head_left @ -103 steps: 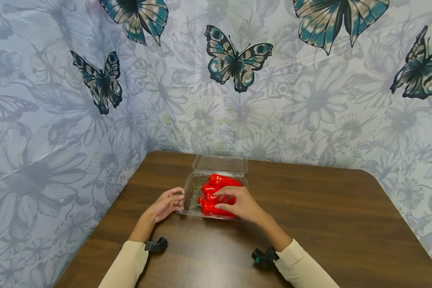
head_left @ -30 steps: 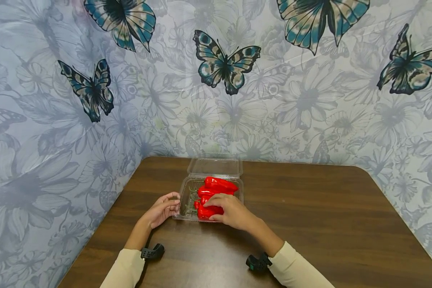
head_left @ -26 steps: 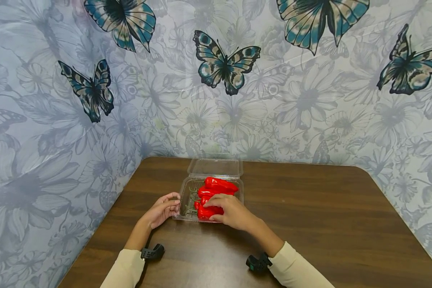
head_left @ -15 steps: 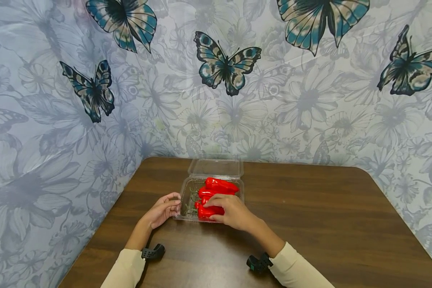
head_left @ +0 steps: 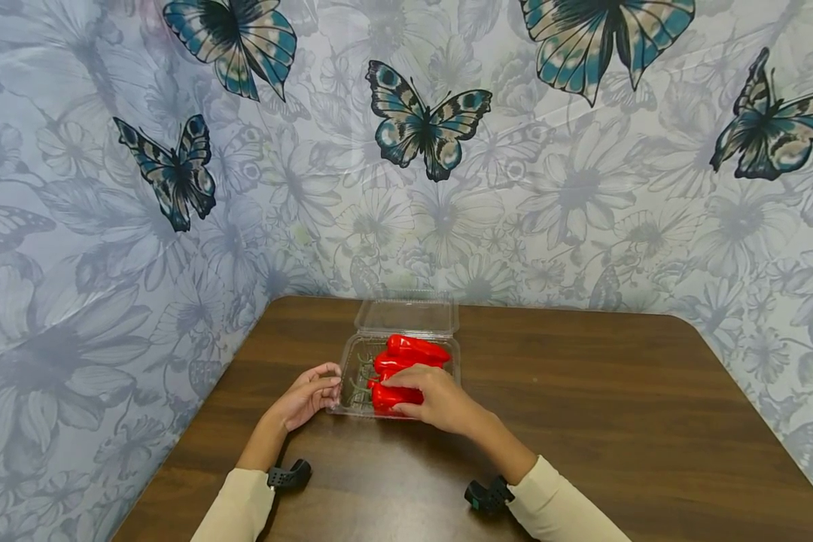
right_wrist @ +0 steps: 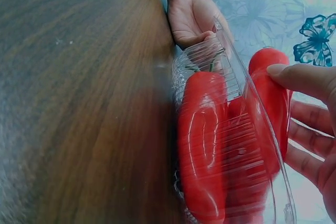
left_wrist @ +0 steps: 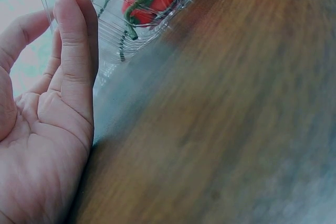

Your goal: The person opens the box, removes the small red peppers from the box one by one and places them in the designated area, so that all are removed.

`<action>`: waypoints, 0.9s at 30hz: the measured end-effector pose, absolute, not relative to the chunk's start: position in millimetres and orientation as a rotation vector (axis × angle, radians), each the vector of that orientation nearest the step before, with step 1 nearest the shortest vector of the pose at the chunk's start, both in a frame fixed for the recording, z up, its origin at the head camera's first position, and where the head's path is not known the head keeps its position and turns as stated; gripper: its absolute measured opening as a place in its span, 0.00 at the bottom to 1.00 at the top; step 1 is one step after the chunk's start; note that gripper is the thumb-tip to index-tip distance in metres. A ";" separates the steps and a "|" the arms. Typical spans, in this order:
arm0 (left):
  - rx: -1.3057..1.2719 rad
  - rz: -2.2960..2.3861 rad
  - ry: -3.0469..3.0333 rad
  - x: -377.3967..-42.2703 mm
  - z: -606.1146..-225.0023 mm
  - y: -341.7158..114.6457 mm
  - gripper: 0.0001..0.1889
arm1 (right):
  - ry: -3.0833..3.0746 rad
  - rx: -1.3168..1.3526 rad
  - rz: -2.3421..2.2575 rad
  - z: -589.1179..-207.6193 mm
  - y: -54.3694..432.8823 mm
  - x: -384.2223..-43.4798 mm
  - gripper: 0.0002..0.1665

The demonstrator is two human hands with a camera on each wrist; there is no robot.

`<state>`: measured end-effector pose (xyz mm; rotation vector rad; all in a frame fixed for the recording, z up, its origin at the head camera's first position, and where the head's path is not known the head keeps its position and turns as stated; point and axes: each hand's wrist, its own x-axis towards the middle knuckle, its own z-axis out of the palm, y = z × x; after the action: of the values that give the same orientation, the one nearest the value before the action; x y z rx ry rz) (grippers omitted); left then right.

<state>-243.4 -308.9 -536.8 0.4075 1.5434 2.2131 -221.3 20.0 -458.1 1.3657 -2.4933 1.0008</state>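
Observation:
An open clear plastic clamshell container [head_left: 348, 410] stands on the table with several red peppers in it. Their green stems point toward its left side. My left hand [head_left: 308, 397] holds the container's left edge, fingertips right at the rim in the left wrist view. Thumb and fingers of my right hand [head_left: 440, 399] grip a red pepper [right_wrist: 270, 108] at the near side of the container. In the right wrist view that pepper overlaps the rim and lies above another red pepper [right_wrist: 203, 145], seen through the clear wall. My right hand partly hides the peppers in the head view.
The container's clear lid [head_left: 406, 312] is folded back toward the wall. A brown wooden table [head_left: 583, 421] extends to both sides and toward me. A butterfly-print cloth [head_left: 583, 218] hangs behind it. Black straps sit on both wrists.
Since the oldest frame, my right hand's fingers have closed in on the near pepper. Its stem now stands out a little further left. The left hand has stayed at the container's edge.

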 end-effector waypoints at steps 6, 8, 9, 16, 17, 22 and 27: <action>0.414 2.204 1.556 -243.7 -535.7 -309.2 0.14 | -2.439 1.308 1.052 -459.2 21.9 -225.6 0.28; 0.425 2.206 1.552 -243.7 -534.6 -309.2 0.13 | -2.425 1.302 1.065 -458.4 22.8 -227.2 0.28; 0.430 2.207 1.547 -243.7 -533.9 -309.1 0.13 | -2.414 1.302 1.078 -457.6 23.4 -227.8 0.29; 0.428 2.203 1.542 -242.9 -531.1 -309.3 0.13 | -2.325 1.319 1.181 -452.5 27.4 -232.0 0.30; 0.425 2.204 1.543 -242.7 -531.1 -309.3 0.13 | -2.314 1.321 1.194 -452.3 27.8 -233.0 0.29; 0.436 2.212 1.523 -242.1 -531.5 -308.6 0.13 | -2.285 1.301 1.347 -451.2 32.2 -236.7 0.27; 0.442 2.209 1.512 -241.3 -532.9 -307.7 0.13 | -2.283 1.248 1.457 -448.8 38.5 -239.4 0.26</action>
<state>-241.3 -307.7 -532.9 0.4419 1.5116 2.2086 -239.4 38.5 -448.8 1.2477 -2.2828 1.4575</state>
